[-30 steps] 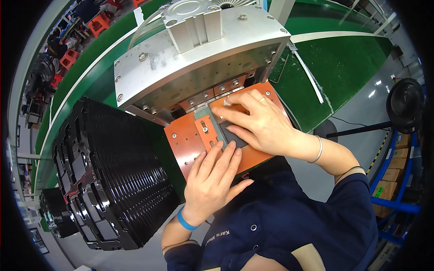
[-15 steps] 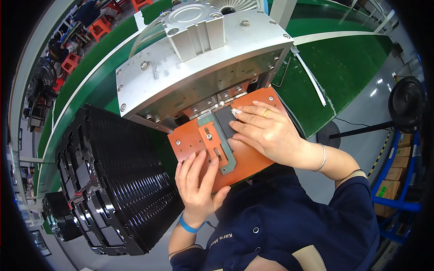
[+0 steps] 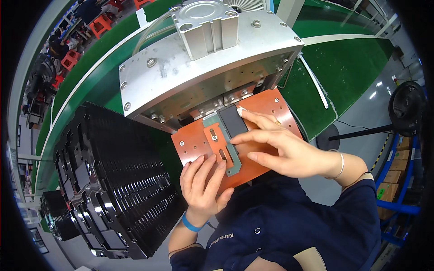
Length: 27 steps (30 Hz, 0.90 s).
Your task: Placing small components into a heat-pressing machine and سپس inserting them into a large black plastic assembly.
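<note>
An orange fixture plate [image 3: 187, 149] lies before the metal press [image 3: 217, 67]. On it sits a flat dark grey rectangular piece [image 3: 233, 121], beside a green strip [image 3: 233, 161] with a slotted orange bracket [image 3: 218, 145] screwed over it. My right hand [image 3: 275, 147] reaches in over the dark piece; its index finger, with a white wrap at the tip, is at the piece's upper right edge, and the other fingertips are by its lower end. Those fingers are spread. My left hand [image 3: 201, 183] rests with fingers stretched on the plate's front left edge, next to the bracket.
A tall stack of black plastic trays [image 3: 122, 180] stands close on the left. Behind is a green work surface [image 3: 334, 77] with a white strip [image 3: 313, 81] on it. At the right are a black fan [image 3: 406, 108] and a blue rack [image 3: 398, 205] with cartons.
My right hand has drawn back a little toward me and to the right, its fingers spreading, so more of the dark piece shows. My left hand stays on the plate's edge.
</note>
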{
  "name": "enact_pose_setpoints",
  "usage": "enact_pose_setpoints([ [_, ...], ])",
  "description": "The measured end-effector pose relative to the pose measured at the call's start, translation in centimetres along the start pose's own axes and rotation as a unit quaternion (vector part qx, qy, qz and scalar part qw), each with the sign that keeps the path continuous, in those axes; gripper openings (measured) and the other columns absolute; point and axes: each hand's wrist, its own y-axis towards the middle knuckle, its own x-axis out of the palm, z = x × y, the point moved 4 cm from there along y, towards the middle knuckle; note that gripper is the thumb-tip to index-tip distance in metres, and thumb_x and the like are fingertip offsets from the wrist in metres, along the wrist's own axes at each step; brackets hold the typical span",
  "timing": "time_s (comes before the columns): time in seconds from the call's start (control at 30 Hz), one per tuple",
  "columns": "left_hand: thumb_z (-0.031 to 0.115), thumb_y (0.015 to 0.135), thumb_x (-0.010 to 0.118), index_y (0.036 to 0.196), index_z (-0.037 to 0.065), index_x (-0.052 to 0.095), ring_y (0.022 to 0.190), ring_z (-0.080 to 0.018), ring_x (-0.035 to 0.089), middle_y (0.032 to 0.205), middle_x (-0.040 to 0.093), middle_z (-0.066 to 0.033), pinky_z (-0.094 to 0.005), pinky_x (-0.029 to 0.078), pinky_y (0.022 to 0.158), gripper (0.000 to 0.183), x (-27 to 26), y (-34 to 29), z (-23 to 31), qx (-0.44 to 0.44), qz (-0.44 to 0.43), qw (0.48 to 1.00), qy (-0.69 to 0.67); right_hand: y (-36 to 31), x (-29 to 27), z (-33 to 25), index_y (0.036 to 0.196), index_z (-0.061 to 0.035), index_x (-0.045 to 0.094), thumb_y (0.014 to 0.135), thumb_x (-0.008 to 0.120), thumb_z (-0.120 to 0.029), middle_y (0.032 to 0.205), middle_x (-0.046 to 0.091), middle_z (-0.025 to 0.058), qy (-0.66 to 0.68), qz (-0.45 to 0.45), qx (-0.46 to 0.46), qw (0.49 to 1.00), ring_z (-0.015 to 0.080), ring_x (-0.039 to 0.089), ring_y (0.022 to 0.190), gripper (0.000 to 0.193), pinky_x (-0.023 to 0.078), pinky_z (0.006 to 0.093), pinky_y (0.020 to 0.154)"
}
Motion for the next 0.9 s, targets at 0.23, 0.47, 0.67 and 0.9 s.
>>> enact_pose_setpoints([
  [0.23, 0.038, 0.086, 0.064, 0.113, 0.007, 0.069, 0.114, -0.0303, 0.053, 0.120, 0.061, -0.0121, -0.0459, 0.040, 0.097, 0.041, -0.2, -0.4, 0.2, 0.009, -0.007, 1.000, -0.007, 3.1, -1.2, 2.3, 0.108, -0.0077, 0.049, 0.089, 0.064, -0.010, 0.108, 0.053, 0.0016, 0.272, 0.020, 0.171, 0.947, 0.0079, 0.060, 0.095, 0.024, 0.052, 0.0240, 0.075],
  [0.47, 0.021, 0.077, 0.068, 0.100, 0.021, 0.072, 0.100, -0.0131, 0.058, 0.104, 0.069, 0.0036, -0.0399, 0.035, 0.104, 0.023, -6.3, -3.7, 5.0, 0.165, 0.115, 0.978, 0.054, 3.3, -1.6, -0.2, 0.101, -0.0009, 0.055, 0.085, 0.063, 0.005, 0.082, 0.057, 0.0017, 0.180, 0.033, 0.076, 0.980, 0.0059, 0.062, 0.071, 0.019, 0.052, 0.0203, 0.062],
  [0.67, 0.020, 0.077, 0.069, 0.099, 0.020, 0.072, 0.100, -0.0120, 0.058, 0.102, 0.070, 0.0044, -0.0381, 0.036, 0.102, 0.022, -7.7, -4.9, 6.4, 0.163, 0.160, 0.972, 0.052, 8.3, 3.9, -11.3, 0.119, -0.0078, 0.065, 0.076, 0.075, -0.004, 0.077, 0.057, 0.0065, 0.042, 0.091, -0.303, 0.948, 0.0125, 0.060, 0.068, 0.044, 0.049, 0.0247, 0.061],
  [0.9, 0.014, 0.075, 0.068, 0.097, 0.016, 0.074, 0.098, -0.0126, 0.062, 0.100, 0.070, 0.0023, -0.0338, 0.043, 0.096, 0.023, -8.2, -6.9, 7.2, 0.113, 0.200, 0.969, 0.095, 19.9, 11.0, -15.7, 0.103, -0.0073, 0.071, 0.078, 0.075, -0.017, 0.078, 0.059, 0.0063, -0.016, 0.117, -0.316, 0.941, 0.0169, 0.058, 0.070, 0.027, 0.049, 0.0301, 0.066],
])
